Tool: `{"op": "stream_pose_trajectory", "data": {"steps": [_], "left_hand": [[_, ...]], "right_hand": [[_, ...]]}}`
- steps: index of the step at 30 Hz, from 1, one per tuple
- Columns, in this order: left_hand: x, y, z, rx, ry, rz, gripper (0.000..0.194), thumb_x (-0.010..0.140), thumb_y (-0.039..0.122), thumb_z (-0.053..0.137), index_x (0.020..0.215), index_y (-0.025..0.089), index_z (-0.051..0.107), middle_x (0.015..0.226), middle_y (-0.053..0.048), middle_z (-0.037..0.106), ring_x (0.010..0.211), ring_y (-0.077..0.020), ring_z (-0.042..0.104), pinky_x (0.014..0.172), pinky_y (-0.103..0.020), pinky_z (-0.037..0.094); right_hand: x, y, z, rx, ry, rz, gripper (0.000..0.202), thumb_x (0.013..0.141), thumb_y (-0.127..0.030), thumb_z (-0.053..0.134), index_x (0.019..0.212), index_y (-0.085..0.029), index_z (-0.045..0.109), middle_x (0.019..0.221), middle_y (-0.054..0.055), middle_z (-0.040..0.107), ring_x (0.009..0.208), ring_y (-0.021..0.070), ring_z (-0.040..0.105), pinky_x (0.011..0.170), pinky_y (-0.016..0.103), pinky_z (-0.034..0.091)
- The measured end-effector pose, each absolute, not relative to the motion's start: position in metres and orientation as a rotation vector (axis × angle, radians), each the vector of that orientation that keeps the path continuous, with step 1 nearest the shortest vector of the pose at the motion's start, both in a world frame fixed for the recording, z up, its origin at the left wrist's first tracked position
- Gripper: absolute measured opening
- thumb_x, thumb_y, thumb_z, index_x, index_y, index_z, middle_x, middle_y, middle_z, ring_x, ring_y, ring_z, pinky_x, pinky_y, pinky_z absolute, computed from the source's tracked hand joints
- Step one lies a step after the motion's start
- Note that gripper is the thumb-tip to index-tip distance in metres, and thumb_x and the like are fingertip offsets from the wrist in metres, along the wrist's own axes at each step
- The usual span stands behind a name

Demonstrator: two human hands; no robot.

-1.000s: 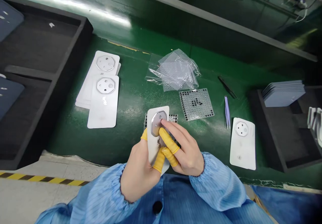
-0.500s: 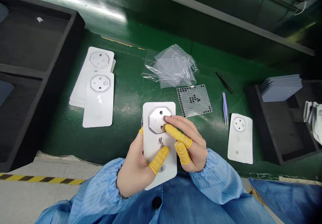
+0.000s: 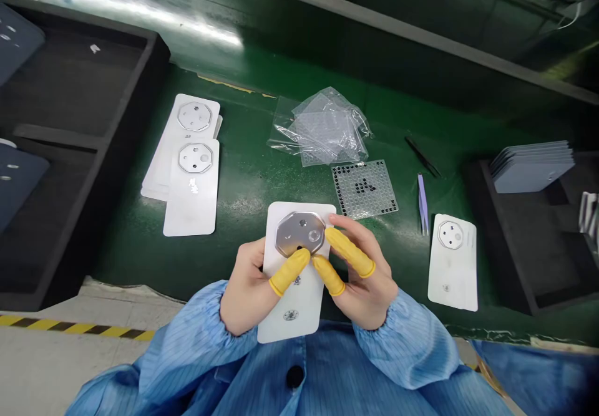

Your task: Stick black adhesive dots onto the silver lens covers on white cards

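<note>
A white phone back cover [image 3: 285, 300] with a silvery octagonal camera plate is tilted up in front of my body. My left hand [image 3: 253, 291] is closed around its left side, the thumb in a yellow finger cot pressing the lower rim of the octagon. At the right edge is my right hand [image 3: 367, 272], its cot-covered thumb and index finger bent against the cover beside the octagon. The fingers behind the cover are hidden. Just beyond lies a clear sheet of small black dots [image 3: 365, 188].
Stacked white covers [image 3: 191, 210] lie left, near a black divided tray [image 3: 135, 91]. Clear plastic bags [image 3: 327, 129] lie ahead. To the right are purple tweezers [image 3: 423, 204], black tweezers [image 3: 422, 156], another white cover [image 3: 452, 272] and a black tray [image 3: 510, 266] with grey panels [image 3: 533, 173].
My left thumb has moved up from the printed marks to the octagon's lower rim. My right fingers have slid off the octagon's face to its right side. The cover is tilted differently.
</note>
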State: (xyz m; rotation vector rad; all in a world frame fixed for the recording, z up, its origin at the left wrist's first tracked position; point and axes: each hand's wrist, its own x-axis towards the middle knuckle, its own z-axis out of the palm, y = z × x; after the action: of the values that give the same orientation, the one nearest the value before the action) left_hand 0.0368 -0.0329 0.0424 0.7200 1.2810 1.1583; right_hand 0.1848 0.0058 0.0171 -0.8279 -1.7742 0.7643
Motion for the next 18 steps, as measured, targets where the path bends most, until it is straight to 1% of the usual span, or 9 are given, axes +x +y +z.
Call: {"op": "stream_pose_trajectory", "data": {"steps": [4,9,15,18], "left_hand": [[0.0360,-0.0350,0.0446,0.752,1.298,1.160,0.004,0.068,0.018,0.073,0.070,0.016,0.071,0.058,0.000,0.068,0.045,-0.0117,0.059,0.041,-0.018,0.050],[0.0332,-0.0368,0.0483,0.752,1.279,1.153,0.003,0.070,0.019,0.071,0.070,0.017,0.072,0.058,0.000,0.068,0.046,-0.0111,0.058,0.041,-0.017,0.048],[0.0311,-0.0354,0.0438,0.740,1.279,1.135,0.016,0.075,0.026,0.068,0.065,0.015,0.072,0.055,-0.002,0.066,0.044,-0.0114,0.056,0.040,-0.018,0.046],[0.0301,-0.0336,0.0431,0.756,1.289,1.096,0.014,0.073,0.025,0.069,0.065,0.014,0.070,0.054,-0.002,0.064,0.044,-0.0112,0.055,0.039,-0.018,0.044]], "right_hand": [[0.1847,0.0064,0.0192,-0.825,-1.779,0.739,0.041,0.082,-0.010,0.063,0.120,-0.025,0.060,0.120,0.009,0.060,0.089,0.0178,0.065,0.073,0.035,0.060],[0.1837,0.0055,0.0214,-0.802,-1.785,0.756,0.042,0.081,-0.009,0.064,0.120,-0.026,0.060,0.121,0.010,0.060,0.090,0.0176,0.065,0.073,0.034,0.060],[0.1821,0.0029,0.0191,-0.788,-1.784,0.748,0.045,0.080,-0.007,0.064,0.121,-0.025,0.060,0.121,0.009,0.061,0.096,0.0191,0.064,0.073,0.033,0.060],[0.1819,0.0036,0.0189,-0.802,-1.791,0.747,0.046,0.081,-0.007,0.063,0.122,-0.026,0.059,0.122,0.009,0.061,0.095,0.0190,0.064,0.072,0.033,0.059]]}}
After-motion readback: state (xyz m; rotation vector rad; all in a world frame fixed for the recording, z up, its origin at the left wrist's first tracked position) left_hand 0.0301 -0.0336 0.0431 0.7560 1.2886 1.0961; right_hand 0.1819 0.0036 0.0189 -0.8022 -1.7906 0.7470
